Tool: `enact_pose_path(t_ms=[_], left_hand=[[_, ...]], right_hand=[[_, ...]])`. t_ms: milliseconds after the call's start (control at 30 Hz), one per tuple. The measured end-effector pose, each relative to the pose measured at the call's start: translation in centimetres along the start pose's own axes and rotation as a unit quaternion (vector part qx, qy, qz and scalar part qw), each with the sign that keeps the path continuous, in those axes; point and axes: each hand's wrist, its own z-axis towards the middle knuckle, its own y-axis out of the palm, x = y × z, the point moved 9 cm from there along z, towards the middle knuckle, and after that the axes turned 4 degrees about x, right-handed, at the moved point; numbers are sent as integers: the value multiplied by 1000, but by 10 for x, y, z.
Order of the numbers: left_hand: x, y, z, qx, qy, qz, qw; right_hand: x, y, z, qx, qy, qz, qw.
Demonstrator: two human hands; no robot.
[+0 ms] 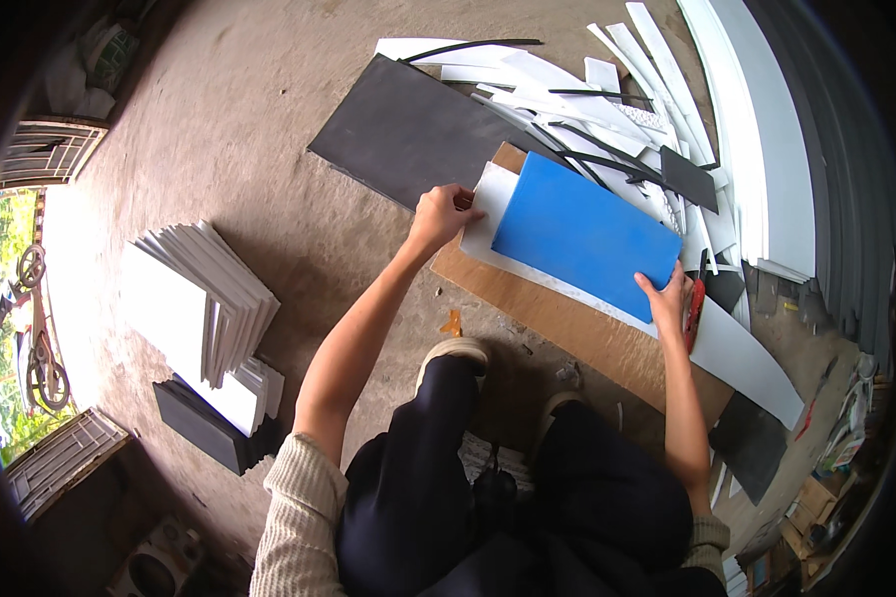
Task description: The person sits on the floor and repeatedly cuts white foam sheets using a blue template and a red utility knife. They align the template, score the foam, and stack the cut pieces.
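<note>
A blue rectangular sheet (587, 234) lies over a long white foam-like sheet (480, 234), both on a brown board (558, 318). My left hand (444, 217) is closed at the white sheet's left end, fingertips pinching its edge. At the blue sheet's lower right corner is my right hand (667, 298), thumb on top and fingers curled at the edge. Right beside those fingers is a red utility knife (696, 306), blade pointing away from me; whether the hand also grips it, I cannot tell.
A dark grey sheet (418, 124) and a heap of white and black offcuts (607, 109) lie beyond the board. Long white panels (767, 129) stand at right. On the left are stacked white panels (194, 298) and black ones (204, 423). My knees are close to the board.
</note>
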Motion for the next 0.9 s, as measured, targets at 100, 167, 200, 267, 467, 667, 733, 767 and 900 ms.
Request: enact_pose_path(t_ms=[100,167,200,267,467,667,733,767,900], left_hand=[[0,-1,-2,28,-6,-44,999],[-1,-2,-6,41,-12,-111,993],[0,-1,-7,34,-4,-113,993],[4,0,-10,21,11,-117,993],[18,4,-19,13,58,11,998],[24,-3,-31,41,83,17,996],[18,-4,-32,34,68,10,997],[17,-5,-33,36,69,10,997],[17,-5,-33,41,74,6,996]], right_hand=[[0,4,-3,2,-22,3,1000],[2,8,-5,-6,-15,30,999],[1,11,-6,-11,-11,44,999],[0,12,-8,-13,-8,36,999],[1,13,-7,-19,0,7,1000],[0,14,-13,-20,-7,22,1000],[-5,15,-15,-23,-12,26,999],[-8,15,-16,-25,-14,22,999],[-14,14,-19,-29,-7,-8,1000]])
